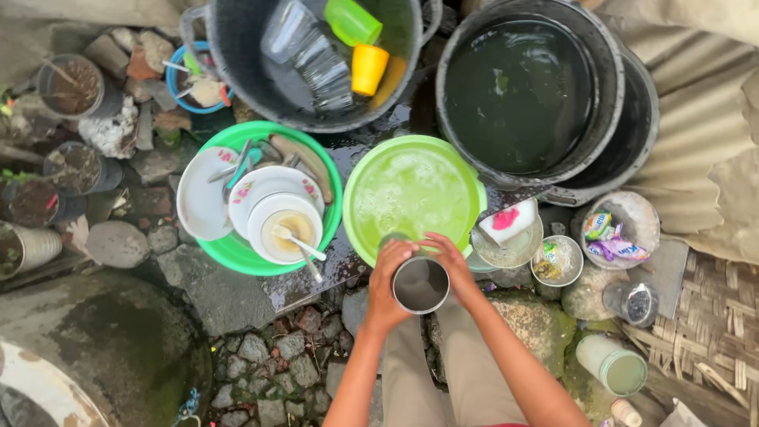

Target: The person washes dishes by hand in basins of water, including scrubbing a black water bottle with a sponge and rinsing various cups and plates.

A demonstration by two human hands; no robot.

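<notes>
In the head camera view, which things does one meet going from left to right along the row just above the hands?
Green basin of dirty plates → light green basin of soapy water → metal cup held by the left hand and right hand → pink and white sponge → small bowl of sachets.

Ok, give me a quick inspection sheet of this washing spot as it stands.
Surface: wet dark slab on stony ground.
Job's things: metal cup held over the light green basin of soapy water.
Clutter: green basin with plates and spoons; grey tub with glasses and cups; black tub of dark water; sponge; sachets.
Hands: left hand and right hand both grip the cup.
Cables: nothing seen.
Surroundings: pots, stones, woven mat.
</notes>
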